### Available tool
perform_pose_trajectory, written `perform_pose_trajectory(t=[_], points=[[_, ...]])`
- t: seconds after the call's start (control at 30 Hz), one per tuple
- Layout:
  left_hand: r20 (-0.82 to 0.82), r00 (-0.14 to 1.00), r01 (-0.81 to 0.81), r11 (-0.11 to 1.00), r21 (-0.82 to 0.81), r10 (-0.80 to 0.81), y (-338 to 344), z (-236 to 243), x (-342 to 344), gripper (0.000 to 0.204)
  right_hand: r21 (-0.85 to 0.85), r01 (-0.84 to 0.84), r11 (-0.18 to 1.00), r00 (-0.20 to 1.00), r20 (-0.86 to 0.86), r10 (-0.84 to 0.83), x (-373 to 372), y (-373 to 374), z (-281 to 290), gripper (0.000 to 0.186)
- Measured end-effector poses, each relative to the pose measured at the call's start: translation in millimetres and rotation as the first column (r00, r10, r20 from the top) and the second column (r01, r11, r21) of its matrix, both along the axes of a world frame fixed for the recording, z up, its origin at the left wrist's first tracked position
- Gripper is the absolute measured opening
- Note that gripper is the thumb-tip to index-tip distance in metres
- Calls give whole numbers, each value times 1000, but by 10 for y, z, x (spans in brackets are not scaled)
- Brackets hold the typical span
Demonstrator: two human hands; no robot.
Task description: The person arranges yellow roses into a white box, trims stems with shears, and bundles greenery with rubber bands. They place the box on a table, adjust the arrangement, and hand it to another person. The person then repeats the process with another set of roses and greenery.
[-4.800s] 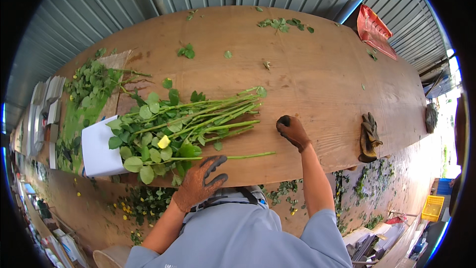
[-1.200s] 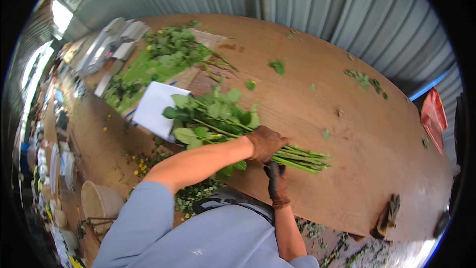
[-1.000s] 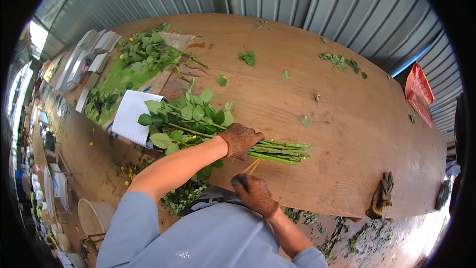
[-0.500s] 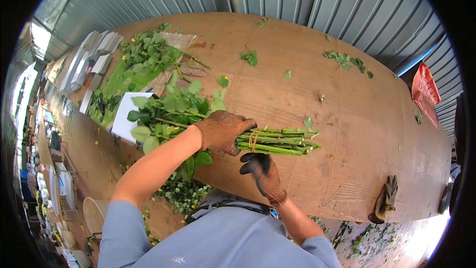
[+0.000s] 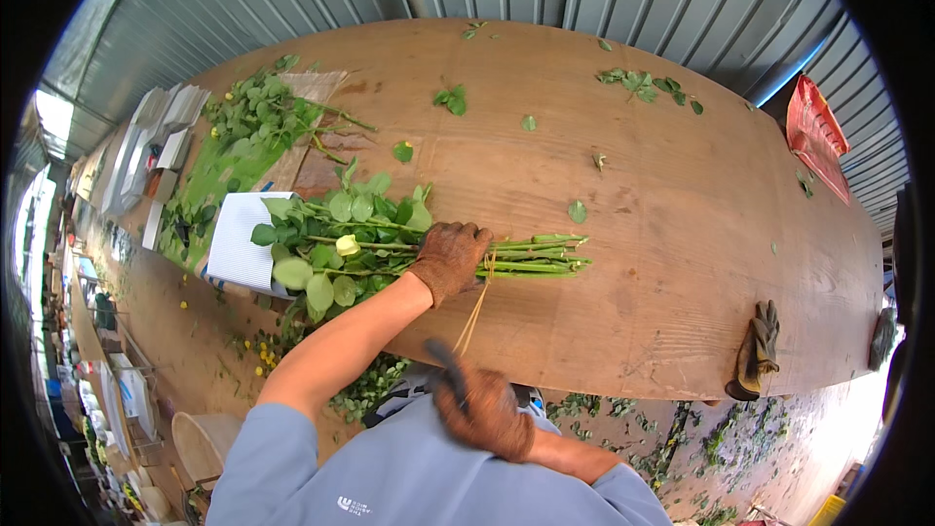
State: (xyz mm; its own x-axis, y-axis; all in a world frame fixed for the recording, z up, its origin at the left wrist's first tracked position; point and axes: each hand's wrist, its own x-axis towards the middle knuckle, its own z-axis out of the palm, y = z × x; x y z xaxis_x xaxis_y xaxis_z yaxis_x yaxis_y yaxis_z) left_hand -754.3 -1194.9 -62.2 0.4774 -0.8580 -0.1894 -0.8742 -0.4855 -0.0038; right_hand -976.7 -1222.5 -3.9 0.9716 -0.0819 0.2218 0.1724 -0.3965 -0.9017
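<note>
A bunch of green flower stems [image 5: 538, 259] lies across the table, cut ends to the right and leaves to the left. My left hand [image 5: 452, 259], in a brown work glove, is closed round it. Just right of that grip, a tan rubber band [image 5: 473, 316] loops the stems and stretches down toward me. My gloved right hand [image 5: 489, 415], close to my shirt, is closed on the band's other end. One pale yellow rose [image 5: 348, 245] shows among the leaves. White corrugated wrapping [image 5: 243, 242] covers the far-left end, hiding what is inside.
More leafy stems [image 5: 258, 115] lie on a green mat at the back left, near stacked white sheets [image 5: 146, 146]. A spare glove [image 5: 756, 351] rests by the table's front right edge. A red plastic basket [image 5: 816, 136] stands at the far right. Loose leaves dot the brown table [image 5: 672, 234].
My right hand has moved from beside the stems down toward my body, drawing the rubber band out long. The bunch and my left hand sit slightly lower in view.
</note>
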Motion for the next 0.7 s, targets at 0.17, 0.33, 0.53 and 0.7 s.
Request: perform_pose_trajectory(t=[0.17, 0.33, 0.53, 0.7], points=[[58, 998, 20, 999, -29, -18, 2, -5, -39, 60, -81, -249, 965, 892, 369, 261, 296, -236, 672, 51], [-3, 991, 128, 938, -323, -136, 491, 766, -234, 61, -254, -217, 943, 975, -108, 195, 1511, -1715, 608, 25], [-40, 998, 44, 957, -285, -58, 242, 1008, -40, 70, 575, 92, 813, 990, -142, -11, 890, -739, -638, 33], [-69, 996, -57, 998, 18, 58, -145, 578, 78, 79, 604, 329, 726, 944, -188, -272, 491, -517, -593, 40]])
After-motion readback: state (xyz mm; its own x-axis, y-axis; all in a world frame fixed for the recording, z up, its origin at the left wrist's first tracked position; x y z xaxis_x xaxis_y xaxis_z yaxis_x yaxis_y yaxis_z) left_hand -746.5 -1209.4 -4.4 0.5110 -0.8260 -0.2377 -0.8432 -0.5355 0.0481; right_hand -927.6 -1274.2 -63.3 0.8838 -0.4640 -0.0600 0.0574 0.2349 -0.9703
